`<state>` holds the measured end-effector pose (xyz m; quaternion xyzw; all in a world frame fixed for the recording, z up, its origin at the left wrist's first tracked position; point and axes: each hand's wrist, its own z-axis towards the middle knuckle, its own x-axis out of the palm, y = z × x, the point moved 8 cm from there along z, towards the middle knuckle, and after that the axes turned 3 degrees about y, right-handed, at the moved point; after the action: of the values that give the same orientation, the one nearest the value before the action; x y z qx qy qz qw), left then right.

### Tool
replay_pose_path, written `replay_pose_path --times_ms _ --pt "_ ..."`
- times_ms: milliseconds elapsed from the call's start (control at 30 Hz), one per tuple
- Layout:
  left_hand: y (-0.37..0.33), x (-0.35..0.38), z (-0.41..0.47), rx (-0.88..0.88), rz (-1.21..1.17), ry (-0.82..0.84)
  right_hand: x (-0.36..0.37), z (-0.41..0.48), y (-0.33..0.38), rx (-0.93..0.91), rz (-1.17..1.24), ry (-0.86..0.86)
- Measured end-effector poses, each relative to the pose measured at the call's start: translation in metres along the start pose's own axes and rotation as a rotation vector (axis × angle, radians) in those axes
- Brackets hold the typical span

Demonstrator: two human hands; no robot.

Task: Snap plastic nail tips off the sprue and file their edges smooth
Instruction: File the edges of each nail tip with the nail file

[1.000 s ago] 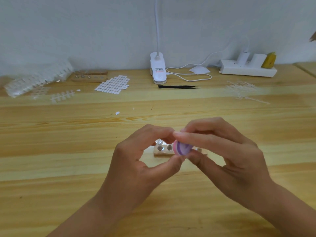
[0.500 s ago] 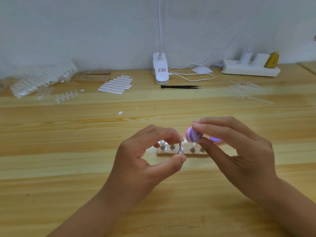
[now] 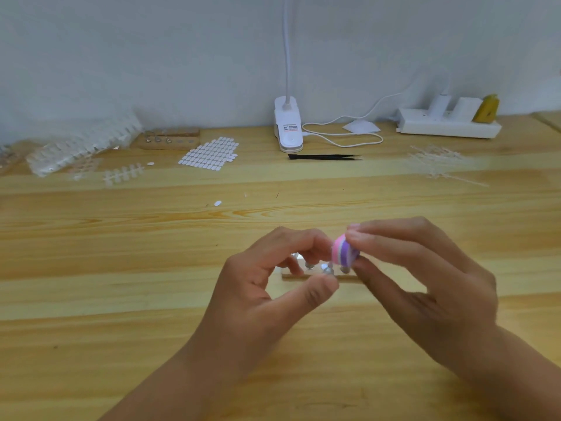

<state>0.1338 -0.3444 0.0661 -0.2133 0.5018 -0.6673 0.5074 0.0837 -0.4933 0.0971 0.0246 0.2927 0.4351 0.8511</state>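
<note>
My left hand [image 3: 261, 287] pinches a small metal stand pin [image 3: 327, 270] between thumb and forefinger; whether a nail tip sits on it is hidden by my fingers. My right hand [image 3: 425, 287] grips a pink and purple file block [image 3: 344, 253] right beside the top of the pin. Behind both hands lies a small wooden holder [image 3: 306, 273] with metal pins standing in it. Nail tip sprues [image 3: 123, 175] lie at the far left of the wooden table [image 3: 121, 299]. One loose nail tip [image 3: 217, 203] rests mid-table.
A pile of clear sprues [image 3: 82, 147], a second wooden holder [image 3: 170, 139] and a sheet of white adhesive tabs [image 3: 211, 153] sit at the back left. A clip lamp [image 3: 288, 129], black tweezers [image 3: 323, 157], empty sprue frames [image 3: 440, 164] and a power strip [image 3: 449, 124] line the back.
My right hand drew the file block away to the right, baring the pin, then brought it back against the pin's top. My left hand kept its pinch on the pin.
</note>
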Motion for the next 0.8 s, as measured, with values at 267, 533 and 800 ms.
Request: replay_pose_path --times_ms 267,533,800 --pt "0.001 0.005 -0.002 -0.017 0.062 0.032 0.003 -0.002 0.004 -0.045 0.004 0.005" --pt "0.003 0.010 -0.002 -0.041 0.025 0.075 0.006 -0.003 0.006 -0.048 -0.012 0.018" --pt "0.007 0.010 -0.002 -0.060 -0.027 0.088 0.008 -0.006 0.004 -0.052 -0.019 0.035"
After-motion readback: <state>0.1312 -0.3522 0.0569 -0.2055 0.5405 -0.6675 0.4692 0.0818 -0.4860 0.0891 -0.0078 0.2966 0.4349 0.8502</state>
